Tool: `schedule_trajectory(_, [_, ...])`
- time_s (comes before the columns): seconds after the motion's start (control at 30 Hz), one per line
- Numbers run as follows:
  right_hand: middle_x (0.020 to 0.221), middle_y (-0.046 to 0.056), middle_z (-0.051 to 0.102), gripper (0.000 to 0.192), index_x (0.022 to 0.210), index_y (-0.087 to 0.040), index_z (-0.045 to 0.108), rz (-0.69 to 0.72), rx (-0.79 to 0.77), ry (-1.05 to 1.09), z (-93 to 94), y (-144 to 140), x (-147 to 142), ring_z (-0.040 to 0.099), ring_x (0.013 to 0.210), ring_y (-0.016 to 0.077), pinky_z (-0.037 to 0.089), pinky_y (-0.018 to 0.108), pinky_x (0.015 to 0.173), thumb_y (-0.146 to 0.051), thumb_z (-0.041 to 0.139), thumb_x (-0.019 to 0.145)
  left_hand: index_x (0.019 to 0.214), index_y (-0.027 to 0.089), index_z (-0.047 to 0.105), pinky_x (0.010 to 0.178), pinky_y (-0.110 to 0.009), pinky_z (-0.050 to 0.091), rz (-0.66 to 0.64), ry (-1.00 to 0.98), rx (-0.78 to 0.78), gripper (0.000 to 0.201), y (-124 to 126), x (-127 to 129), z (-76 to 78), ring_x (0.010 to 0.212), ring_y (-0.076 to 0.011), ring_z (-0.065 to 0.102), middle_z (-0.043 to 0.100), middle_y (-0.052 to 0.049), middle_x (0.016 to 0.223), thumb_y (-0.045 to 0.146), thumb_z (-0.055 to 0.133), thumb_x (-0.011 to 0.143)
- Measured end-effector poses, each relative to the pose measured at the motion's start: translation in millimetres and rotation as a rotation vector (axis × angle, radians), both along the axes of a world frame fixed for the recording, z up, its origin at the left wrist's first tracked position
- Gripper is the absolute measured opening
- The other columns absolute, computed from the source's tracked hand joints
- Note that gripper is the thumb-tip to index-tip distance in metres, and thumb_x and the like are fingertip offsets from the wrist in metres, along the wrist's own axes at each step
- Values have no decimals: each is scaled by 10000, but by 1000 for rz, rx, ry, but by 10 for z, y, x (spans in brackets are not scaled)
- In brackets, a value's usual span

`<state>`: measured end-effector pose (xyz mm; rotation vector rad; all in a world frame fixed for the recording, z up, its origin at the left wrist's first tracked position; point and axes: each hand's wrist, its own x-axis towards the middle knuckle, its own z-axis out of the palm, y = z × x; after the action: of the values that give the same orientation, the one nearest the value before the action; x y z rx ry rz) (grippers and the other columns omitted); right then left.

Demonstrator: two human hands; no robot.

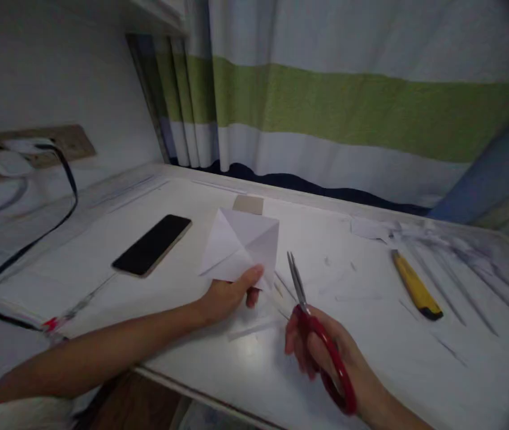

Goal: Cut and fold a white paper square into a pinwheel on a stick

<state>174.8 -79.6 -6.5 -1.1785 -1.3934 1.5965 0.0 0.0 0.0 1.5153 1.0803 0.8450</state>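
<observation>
1. Two hands are in my view over the white desk (218,364). My left hand (230,295) pinches the near edge of a folded white paper (242,246), thumb on top and fingers underneath, so it is closed on the sheet.
2. That paper shows diagonal creases and is lifted slightly off the desk, tilted up toward the far side, near the middle of the desktop.
3. My right hand (326,358) is closed around the red handles of a pair of scissors (315,325). The blades look shut or nearly so, pointing away from me toward the paper's right corner, just beside it but not touching.
4. I see a black smartphone (152,245) lying face up to the left of the paper, well apart from it.
5. A yellow utility knife (416,291) lies on the right of the desk, with paper scraps (371,230) beyond it near the far edge.
6. A black cable (25,248) loops down from a wall socket (25,152) on the left.
7. Behind the desk hangs a curtain (348,113) with white and green stripes.
</observation>
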Motion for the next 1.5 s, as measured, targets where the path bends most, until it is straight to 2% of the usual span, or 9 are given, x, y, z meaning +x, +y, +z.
schedule_trajectory(0.03, [946,65,504,534,1032,-187,462,10,-24,-15,-9,-26,21,456,642,119,389,243,599,-606,431,702,349,175,421,547,-212,416,4,-4,6,489,-3,7,-3,422,-101,457,446,23,382,429,360,763])
schedule_trajectory(0.1, [962,59,495,503,1066,-203,446,39,-52,-50,-18,-65,54,473,792,151,383,269,731,-559,470,713,352,176,428,554,-214,417,16,-13,17,484,-8,19,-8,426,-104,462,446,23,379,419,356,764])
schedule_trajectory(0.17, [917,44,497,426,1040,-202,462,77,-58,-90,-12,-75,62,464,831,154,367,278,772,-506,480,742,351,176,426,552,-215,416,33,-23,24,483,-9,25,-12,425,-104,464,445,22,377,410,347,766])
schedule_trajectory(0.3, [715,-2,457,301,877,-161,502,152,-28,-146,28,-28,10,422,653,104,368,231,619,-441,406,817,347,179,413,534,-219,411,68,-41,27,488,-1,30,-16,416,-105,461,435,21,366,407,329,770])
schedule_trajectory(0.53, [543,-56,362,406,744,-139,443,150,-133,-91,35,11,-51,339,454,52,295,190,440,-541,394,774,348,178,411,521,-231,399,90,-57,7,482,13,28,-24,385,-106,441,411,20,329,420,327,757])
schedule_trajectory(0.7, [530,-61,376,436,757,-136,443,103,-191,-90,21,3,-53,353,417,40,291,173,405,-571,432,732,338,182,394,533,-233,400,80,-58,-4,472,7,25,-48,357,-97,414,376,30,299,420,341,742])
schedule_trajectory(1.33, [451,-80,361,484,682,-138,441,91,-230,-73,16,-5,-82,319,324,19,263,143,317,-622,447,678,336,178,402,479,-226,347,42,-76,-43,472,0,35,-60,328,-85,370,367,30,287,392,331,750])
schedule_trajectory(1.5, [449,-79,360,507,649,-139,427,100,-244,-89,33,-7,-94,315,322,14,259,141,315,-646,426,668,341,171,411,473,-229,339,40,-94,-48,484,15,29,-105,327,-86,379,377,28,289,395,330,762])
